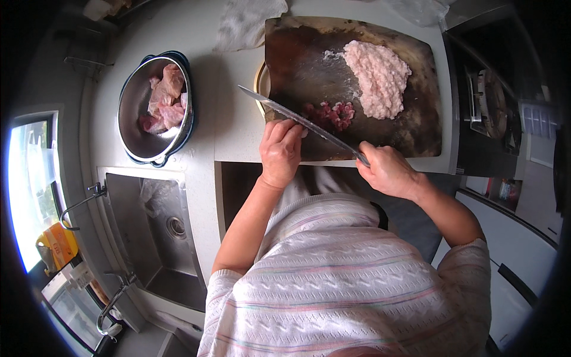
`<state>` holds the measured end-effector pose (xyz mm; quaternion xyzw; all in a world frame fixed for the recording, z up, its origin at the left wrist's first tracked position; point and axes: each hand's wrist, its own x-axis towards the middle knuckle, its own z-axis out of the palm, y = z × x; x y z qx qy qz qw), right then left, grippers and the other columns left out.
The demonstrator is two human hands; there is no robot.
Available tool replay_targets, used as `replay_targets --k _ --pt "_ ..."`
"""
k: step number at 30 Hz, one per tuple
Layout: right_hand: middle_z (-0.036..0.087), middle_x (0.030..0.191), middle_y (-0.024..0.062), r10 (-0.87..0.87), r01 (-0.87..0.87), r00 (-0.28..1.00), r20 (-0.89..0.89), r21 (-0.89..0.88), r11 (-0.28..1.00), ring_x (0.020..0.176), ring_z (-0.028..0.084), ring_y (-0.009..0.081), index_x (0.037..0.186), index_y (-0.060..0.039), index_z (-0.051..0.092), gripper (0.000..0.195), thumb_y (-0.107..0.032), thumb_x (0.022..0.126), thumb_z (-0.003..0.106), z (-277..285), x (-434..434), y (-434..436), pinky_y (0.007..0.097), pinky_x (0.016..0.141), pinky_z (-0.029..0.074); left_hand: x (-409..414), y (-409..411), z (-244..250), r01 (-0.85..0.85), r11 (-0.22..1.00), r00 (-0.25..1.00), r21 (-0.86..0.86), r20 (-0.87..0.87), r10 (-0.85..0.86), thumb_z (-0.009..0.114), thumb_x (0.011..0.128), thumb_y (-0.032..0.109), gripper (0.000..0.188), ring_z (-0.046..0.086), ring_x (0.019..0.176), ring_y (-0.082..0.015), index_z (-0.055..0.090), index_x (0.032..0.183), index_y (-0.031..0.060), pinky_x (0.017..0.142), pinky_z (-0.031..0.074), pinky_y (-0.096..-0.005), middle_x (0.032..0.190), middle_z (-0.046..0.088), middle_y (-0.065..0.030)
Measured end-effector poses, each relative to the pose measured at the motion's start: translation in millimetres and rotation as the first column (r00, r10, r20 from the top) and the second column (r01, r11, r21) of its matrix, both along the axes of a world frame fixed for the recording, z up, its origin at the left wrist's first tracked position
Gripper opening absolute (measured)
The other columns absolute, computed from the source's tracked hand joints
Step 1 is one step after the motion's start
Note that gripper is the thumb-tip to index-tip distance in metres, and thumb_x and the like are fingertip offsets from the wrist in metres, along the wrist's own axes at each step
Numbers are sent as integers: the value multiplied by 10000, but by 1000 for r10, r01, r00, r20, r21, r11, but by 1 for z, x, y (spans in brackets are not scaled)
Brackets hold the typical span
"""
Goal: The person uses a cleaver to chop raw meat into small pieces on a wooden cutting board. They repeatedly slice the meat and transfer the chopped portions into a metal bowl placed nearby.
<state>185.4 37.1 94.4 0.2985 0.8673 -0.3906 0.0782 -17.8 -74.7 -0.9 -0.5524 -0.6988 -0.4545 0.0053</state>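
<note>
My right hand (386, 169) grips the handle of a long kitchen knife (308, 122). Its blade slants up and left across the near left part of a dark, stained cutting board (308, 58), the tip reaching past the board's left edge. Close against the near side of the blade is my left hand (281, 149), fingers curled down over the board's near left corner. A small pale bit shows at its fingertips; whatever lies under them is hidden. Just beyond the blade lie small chopped pieces of red meat (337, 115). A large mound of pale pink minced meat (377, 80) covers the board's right part.
Left of the board, a metal strainer bowl (134, 105) inside a blue basin holds raw meat pieces (167, 100). Nearer, a steel sink (174, 263) has a plastic bag (154, 196) in it. A grey cloth (250, 24) lies behind; a gas stove (486, 102) stands at right.
</note>
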Motion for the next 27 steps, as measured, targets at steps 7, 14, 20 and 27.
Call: replay_targets --k 7,14,20,27 --pt "596 730 279 -20 19 999 -49 -17 1000 737 622 464 871 34 541 186 -135 909 608 -13 -36 10 482 587 471 0 1 5 50 999 999 -20 10 -49 712 714 -68 207 623 866 -273 712 889 43 746 524 -360 946 658 -76" --pt "584 704 274 -44 43 996 -81 -16 999 715 614 469 857 33 520 194 -124 902 624 0 6 3 489 574 464 -3 -8 15 -18 999 995 -29 100 21 720 721 -75 218 609 835 -279 711 896 56 734 515 -362 939 651 -76" --pt "572 683 269 56 -57 998 -22 -43 997 703 607 469 850 37 517 201 -128 902 620 -2 -8 11 516 569 446 1 -3 0 15 1000 1000 -17 16 -14 708 714 -77 207 624 856 -271 711 874 54 737 521 -359 934 661 -69" --pt "599 720 261 -68 58 992 -107 -93 994 705 646 433 902 31 543 162 -116 897 613 -27 -38 15 449 572 474 -1 -6 8 -1 999 1000 -38 30 2 725 751 -55 187 634 844 -262 728 896 62 743 524 -344 935 674 -65"
